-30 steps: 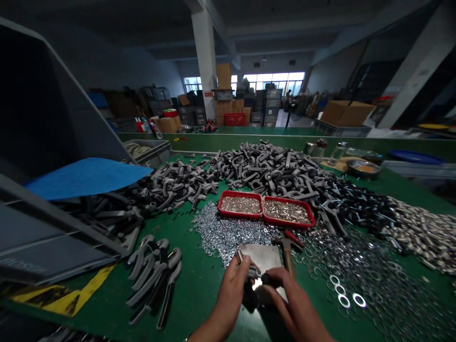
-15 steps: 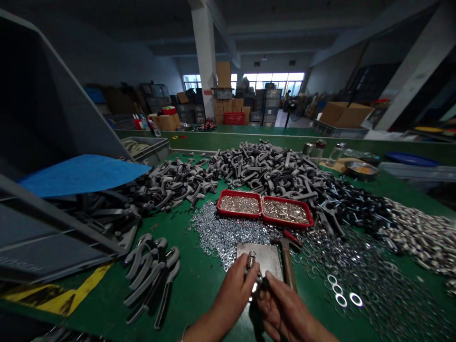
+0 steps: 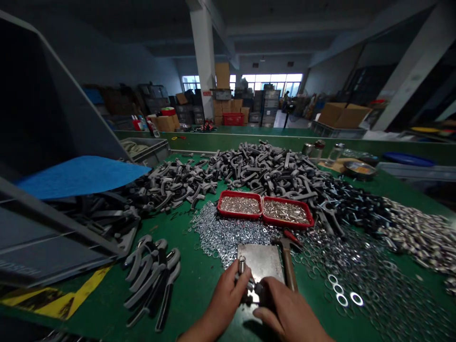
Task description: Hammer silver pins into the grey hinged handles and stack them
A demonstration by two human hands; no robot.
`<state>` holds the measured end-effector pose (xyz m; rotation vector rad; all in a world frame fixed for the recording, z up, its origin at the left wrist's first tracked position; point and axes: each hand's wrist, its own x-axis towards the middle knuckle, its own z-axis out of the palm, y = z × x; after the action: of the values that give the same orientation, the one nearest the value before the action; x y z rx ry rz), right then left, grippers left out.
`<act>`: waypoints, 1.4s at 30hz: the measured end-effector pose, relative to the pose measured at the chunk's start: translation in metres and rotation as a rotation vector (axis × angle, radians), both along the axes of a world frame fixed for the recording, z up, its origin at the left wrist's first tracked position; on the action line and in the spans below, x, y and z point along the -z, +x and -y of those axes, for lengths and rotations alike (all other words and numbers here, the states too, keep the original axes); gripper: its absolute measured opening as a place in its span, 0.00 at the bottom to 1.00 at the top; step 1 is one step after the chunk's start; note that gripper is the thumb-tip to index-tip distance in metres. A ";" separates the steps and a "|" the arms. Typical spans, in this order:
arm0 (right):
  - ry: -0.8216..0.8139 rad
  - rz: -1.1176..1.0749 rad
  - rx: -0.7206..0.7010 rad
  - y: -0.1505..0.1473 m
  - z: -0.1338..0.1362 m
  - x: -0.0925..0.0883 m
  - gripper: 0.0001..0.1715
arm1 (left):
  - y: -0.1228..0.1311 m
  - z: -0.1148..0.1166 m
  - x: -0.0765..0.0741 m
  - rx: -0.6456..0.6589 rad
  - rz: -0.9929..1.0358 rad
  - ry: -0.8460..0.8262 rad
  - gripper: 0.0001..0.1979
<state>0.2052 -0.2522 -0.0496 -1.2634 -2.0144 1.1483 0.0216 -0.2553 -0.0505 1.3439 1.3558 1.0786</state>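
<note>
My left hand [image 3: 226,299] and my right hand [image 3: 288,313] meet low in the middle of the view, both gripping a small threaded metal fitting [image 3: 251,285]. Its dark lower part is mostly hidden by my fingers, and a ribbed end [image 3: 242,264] sticks up past my left thumb. Just beyond my hands lies a flat steel plate [image 3: 261,261], with the fitting held over its near edge. To the right of the plate rests a wooden-handled hammer [image 3: 288,261], close to my right hand.
Two red trays [image 3: 239,205] of small metal parts stand beyond the plate, amid heaps of steel nuts [image 3: 228,232] and washers [image 3: 356,270]. A large pile of grey clamps [image 3: 267,171] lies behind them. Grey-handled grips [image 3: 151,280] lie to the left, beside a grey bin [image 3: 53,228].
The fitting has tilted, and its ribbed end has shifted left. My right hand has closed in on it from the right. The plate, hammer and piles stay put.
</note>
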 end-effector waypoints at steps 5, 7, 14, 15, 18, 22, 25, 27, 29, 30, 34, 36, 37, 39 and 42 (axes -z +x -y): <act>0.033 -0.033 -0.020 -0.009 -0.001 -0.006 0.29 | -0.001 0.003 -0.011 -0.008 0.021 0.017 0.17; -0.184 -0.137 -0.077 -0.017 0.001 -0.007 0.36 | -0.003 0.004 -0.017 0.042 -0.052 0.087 0.16; -0.060 -0.167 0.027 -0.007 -0.008 -0.016 0.26 | 0.001 -0.005 -0.021 0.024 -0.098 0.089 0.15; -0.086 -0.185 0.027 -0.006 -0.009 -0.017 0.27 | 0.002 -0.006 -0.021 0.003 -0.084 0.086 0.15; -0.378 -0.257 -0.099 -0.007 -0.008 -0.013 0.39 | 0.002 -0.008 -0.017 0.124 -0.167 0.253 0.14; -0.384 -0.198 -0.107 -0.006 -0.010 -0.012 0.39 | 0.003 -0.010 -0.006 0.201 -0.264 0.338 0.12; -0.019 -0.101 0.051 -0.004 -0.015 -0.016 0.28 | 0.009 -0.012 -0.001 0.031 -0.138 0.138 0.14; -0.182 -0.178 0.030 -0.005 -0.015 -0.016 0.30 | 0.011 -0.011 0.000 0.013 -0.102 0.160 0.14; -0.608 -0.285 -0.094 -0.007 -0.014 -0.014 0.37 | 0.010 -0.010 -0.001 0.111 -0.156 0.318 0.12; -0.759 -0.301 -0.146 -0.007 -0.013 -0.013 0.41 | 0.009 -0.009 -0.001 0.182 -0.191 0.401 0.12; -0.380 -0.178 -0.034 -0.002 -0.014 -0.015 0.34 | 0.010 -0.012 0.001 0.161 -0.203 0.380 0.11; -0.231 -0.198 0.046 -0.002 -0.014 -0.016 0.29 | 0.014 -0.013 0.002 0.003 -0.171 0.255 0.11; -0.279 -0.232 0.051 -0.003 -0.013 -0.016 0.30 | 0.015 -0.012 0.002 -0.034 -0.167 0.235 0.11; -0.561 -0.326 -0.047 -0.007 -0.009 -0.013 0.32 | 0.013 -0.011 0.002 0.018 -0.189 0.317 0.10; -0.848 -0.430 -0.188 -0.008 -0.006 -0.009 0.36 | 0.006 -0.007 0.003 0.214 -0.237 0.468 0.09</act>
<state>0.1973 -0.2463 -0.0404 -1.0290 -1.3620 2.2824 0.0281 -0.2482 -0.0532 1.9644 1.1256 1.1582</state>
